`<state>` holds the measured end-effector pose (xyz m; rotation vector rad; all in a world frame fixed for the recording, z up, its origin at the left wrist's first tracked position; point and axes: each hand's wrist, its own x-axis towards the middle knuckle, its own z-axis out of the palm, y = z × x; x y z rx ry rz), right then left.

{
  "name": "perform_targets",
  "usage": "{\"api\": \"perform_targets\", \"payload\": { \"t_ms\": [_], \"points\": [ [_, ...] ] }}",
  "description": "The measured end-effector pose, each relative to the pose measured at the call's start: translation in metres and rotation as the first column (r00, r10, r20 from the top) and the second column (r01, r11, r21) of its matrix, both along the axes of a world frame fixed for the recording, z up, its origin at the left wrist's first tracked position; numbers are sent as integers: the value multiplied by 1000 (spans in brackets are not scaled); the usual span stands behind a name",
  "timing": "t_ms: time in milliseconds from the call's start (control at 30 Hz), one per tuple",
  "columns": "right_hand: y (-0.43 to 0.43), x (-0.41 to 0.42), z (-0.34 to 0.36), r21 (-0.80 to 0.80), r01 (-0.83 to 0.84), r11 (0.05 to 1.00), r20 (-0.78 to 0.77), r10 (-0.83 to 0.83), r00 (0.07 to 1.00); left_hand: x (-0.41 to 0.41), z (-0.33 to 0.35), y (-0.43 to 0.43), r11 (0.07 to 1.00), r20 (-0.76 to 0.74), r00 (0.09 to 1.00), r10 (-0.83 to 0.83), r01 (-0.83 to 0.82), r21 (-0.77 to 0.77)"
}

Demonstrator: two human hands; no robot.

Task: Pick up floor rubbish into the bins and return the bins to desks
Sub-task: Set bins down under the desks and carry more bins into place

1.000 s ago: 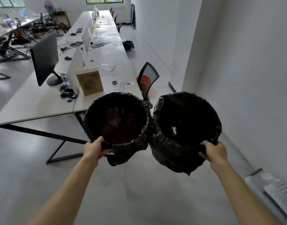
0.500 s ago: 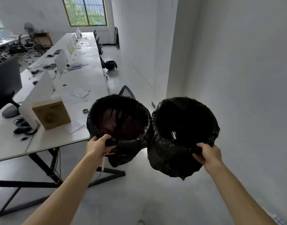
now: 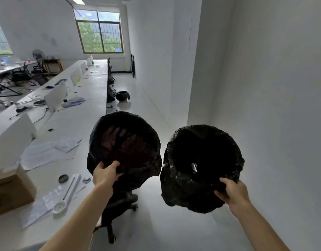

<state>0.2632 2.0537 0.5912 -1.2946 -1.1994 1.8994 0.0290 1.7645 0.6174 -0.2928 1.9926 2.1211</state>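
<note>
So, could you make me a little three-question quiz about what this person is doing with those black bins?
1. True or false: the left hand grips the left bin and the right hand grips the right bin.
2. Where does the third bin stand? A on the floor beside the desk; B on top of the desk; C on a chair seat.
3. Which held bin shows a small pale scrap inside?
Key: 1 true; 2 A; 3 the right bin.
</note>
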Motion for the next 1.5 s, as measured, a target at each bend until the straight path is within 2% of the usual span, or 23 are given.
{"api": "perform_targets", "payload": {
  "t_ms": [100,300,433,700,833,967,1033,1233,1500],
  "points": [
    [54,-58,-1,-33,-34,999,-7,34,999,-56,3,50,999,-11,999,37,-37,-12],
    [166,-195,7,-61,-150,987,-44,147,988,-149,8,153,990,31,992,124,-126,69],
    [225,-277,16,-49,-211,976,-43,209,977,-197,12,192,975,64,975,212,-215,51],
    [291,-443,22,-47,-307,951,-9,307,952,-333,4,241,941,62,941,334,-336,27],
    [312,-547,13,-74,-359,931,-18,358,933,-434,-7,259,933,81,934,349,-354,68],
    [330,-643,9,-108,-354,929,-3,356,935,-532,-12,273,936,99,936,337,-345,74],
    [347,-714,7,-127,-357,925,1,360,933,-606,-17,284,943,134,937,321,-330,45],
    [381,-817,18,-117,-312,943,6,315,949,-711,-23,326,953,138,944,300,-302,-5],
    [464,-1000,-12,-182,-256,949,-32,255,966,-880,-57,394,955,190,936,298,-295,-43]
  ]
}}
